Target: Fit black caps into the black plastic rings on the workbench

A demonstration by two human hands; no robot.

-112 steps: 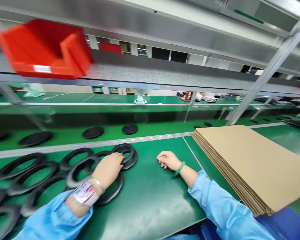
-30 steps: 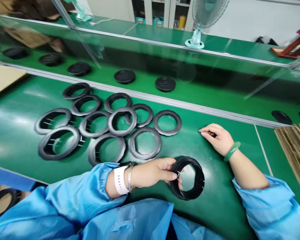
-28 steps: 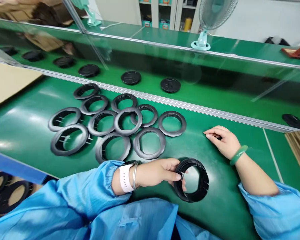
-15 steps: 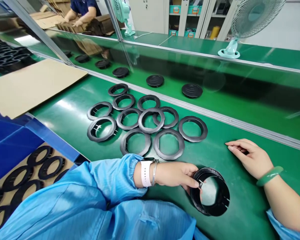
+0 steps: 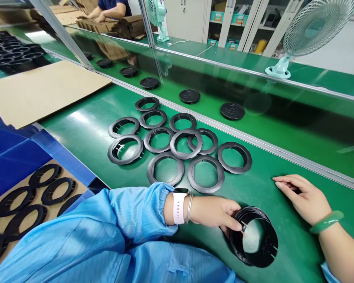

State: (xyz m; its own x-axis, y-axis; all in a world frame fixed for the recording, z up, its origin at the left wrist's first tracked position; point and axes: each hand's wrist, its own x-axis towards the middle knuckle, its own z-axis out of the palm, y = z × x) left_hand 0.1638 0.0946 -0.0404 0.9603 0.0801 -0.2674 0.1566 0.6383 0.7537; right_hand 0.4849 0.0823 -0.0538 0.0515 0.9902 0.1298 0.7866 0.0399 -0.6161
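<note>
My left hand (image 5: 221, 214) is closed on the near rim of a black plastic ring (image 5: 270, 245), its thumb on the inside wall. The ring stands tilted just above or on the green bench; a second rim edge shows beside it, and I cannot tell if two rings are nested. To the right, my right hand (image 5: 308, 200) rests at the bench with thumb and fingertips drawn together. A tiny dark spot shows at the fingertips, too small to name. Beyond my left hand lie several loose black rings (image 5: 205, 188), a few overlapping.
Black round lids (image 5: 232, 111) sit in a row on the green strip behind a metal rail. Cardboard (image 5: 47, 92) lies at left, above a blue bin (image 5: 11, 157) holding more rings. A fan (image 5: 279, 70) stands at the back; a co-worker's hands (image 5: 102, 15) handle brown cardboard.
The view has shifted slightly, so the scene sits further right. Both hands keep the same pose, and the ring stays in my left hand.
</note>
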